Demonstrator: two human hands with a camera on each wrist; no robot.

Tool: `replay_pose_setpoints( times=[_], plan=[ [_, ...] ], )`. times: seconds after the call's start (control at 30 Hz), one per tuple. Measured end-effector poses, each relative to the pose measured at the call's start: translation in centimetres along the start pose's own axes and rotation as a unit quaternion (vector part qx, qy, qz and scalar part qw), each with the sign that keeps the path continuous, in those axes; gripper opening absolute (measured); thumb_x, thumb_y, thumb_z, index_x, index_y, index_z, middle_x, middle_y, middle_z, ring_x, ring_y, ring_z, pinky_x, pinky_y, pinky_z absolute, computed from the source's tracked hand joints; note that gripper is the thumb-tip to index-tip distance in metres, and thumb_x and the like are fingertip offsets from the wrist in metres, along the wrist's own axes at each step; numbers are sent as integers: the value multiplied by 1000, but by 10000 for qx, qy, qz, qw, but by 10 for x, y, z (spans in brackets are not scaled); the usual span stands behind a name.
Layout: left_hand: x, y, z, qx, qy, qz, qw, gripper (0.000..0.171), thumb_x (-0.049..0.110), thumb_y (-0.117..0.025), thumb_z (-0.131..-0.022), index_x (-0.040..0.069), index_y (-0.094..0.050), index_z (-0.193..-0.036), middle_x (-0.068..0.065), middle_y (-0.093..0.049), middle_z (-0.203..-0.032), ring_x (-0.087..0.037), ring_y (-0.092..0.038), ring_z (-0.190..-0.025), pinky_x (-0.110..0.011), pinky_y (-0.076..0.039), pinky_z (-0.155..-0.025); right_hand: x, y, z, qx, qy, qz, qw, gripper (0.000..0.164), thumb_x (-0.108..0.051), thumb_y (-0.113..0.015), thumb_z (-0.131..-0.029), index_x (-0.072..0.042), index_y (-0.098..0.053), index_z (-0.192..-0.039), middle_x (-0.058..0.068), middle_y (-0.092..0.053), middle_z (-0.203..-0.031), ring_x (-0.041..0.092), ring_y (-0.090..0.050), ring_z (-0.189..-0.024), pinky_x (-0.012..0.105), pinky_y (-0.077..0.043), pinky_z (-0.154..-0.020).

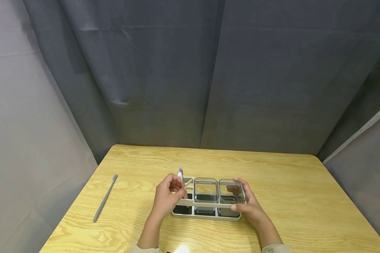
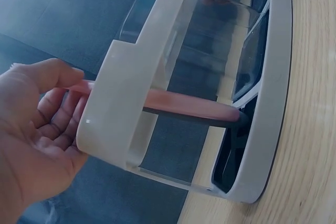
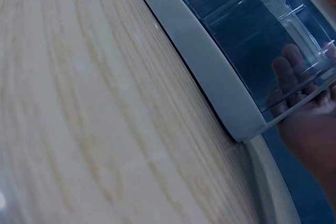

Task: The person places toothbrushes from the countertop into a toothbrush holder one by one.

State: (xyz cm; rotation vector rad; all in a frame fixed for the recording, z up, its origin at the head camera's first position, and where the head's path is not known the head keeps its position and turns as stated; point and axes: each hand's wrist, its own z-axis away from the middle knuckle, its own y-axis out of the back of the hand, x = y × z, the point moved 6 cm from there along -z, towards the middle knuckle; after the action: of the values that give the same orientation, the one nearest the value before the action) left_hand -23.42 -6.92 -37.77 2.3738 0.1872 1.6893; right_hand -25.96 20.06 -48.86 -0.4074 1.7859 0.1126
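Gray curtains (image 1: 158, 77) are hanging behind and beside the wooden table (image 1: 304, 203). On the near part of the table, a long, pale holder (image 1: 206, 204) is standing, with its long side running left to right. The right hand (image 1: 251, 207) is gripping the right end of the holder, with the thumb lying on the near rim and the fingers reaching around the far side. The left hand (image 1: 167, 197) is pinching a pink toothbrush between its thumb and fingers at the left end of the holder. Two clear cups, a middle one (image 1: 206, 189) and a right one (image 1: 230, 188), are sitting side by side in the top frame. A gray toothbrush (image 1: 104, 199) is lying flat on the left of the table, well apart from the holder, its head pointing far and a bit right, its handle pointing near. The pink toothbrush (image 2: 191, 106) is standing nearly upright through the left slot, its head pointing up and its handle pointing down to the dark base; I cannot tell if the tip is touching it.
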Motion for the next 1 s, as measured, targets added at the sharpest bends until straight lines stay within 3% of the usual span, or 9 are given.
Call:
replay_pose_setpoints(
  times=[0.47, 0.73, 0.87, 1.0],
  plan=[
    [2, 4, 1, -56, 71, -85, 9999, 17, -10, -65, -78, -2, -56, -90, -15, -59, -84, -25, -56, -78, -29, -49, -68, 1, 2, -1, -67, 28, 38, 10000, 86, 5, -67, -68, -5, -23, -141, 29, -36, -130, 35, -37, -121, 27, -24, -105],
    [-4, 21, 12, -97, 10, 266, 9996, 26, -7, -72, -75, -1, -59, -97, -14, -61, -94, -35, -56, -91, -49, -47, -80, 3, 5, 4, -65, -49, 7, 10000, 87, 5, -66, -69, -6, -21, -142, 30, -32, -132, 37, -34, -123, 24, -25, -104],
    [-13, 31, 16, -203, -195, 173, 9995, 31, -5, -73, -74, -3, -59, -102, -8, -62, -100, -32, -56, -97, -52, -44, -85, 5, 5, 3, 40, -182, 42, 9998, 87, 4, -66, -69, -8, -22, -143, 28, -34, -132, 36, -34, -123, 27, -25, -104],
    [-37, 43, 17, -332, -274, 23, 9991, 37, -1, -76, -73, 1, -60, -107, -6, -61, -106, -29, -55, -102, -53, -42, -87, 6, 3, 1, 88, -250, 27, 9996, 88, 5, -66, -67, -7, -22, -142, 29, -35, -132, 37, -33, -122, 32, -24, -103]
  ],
)
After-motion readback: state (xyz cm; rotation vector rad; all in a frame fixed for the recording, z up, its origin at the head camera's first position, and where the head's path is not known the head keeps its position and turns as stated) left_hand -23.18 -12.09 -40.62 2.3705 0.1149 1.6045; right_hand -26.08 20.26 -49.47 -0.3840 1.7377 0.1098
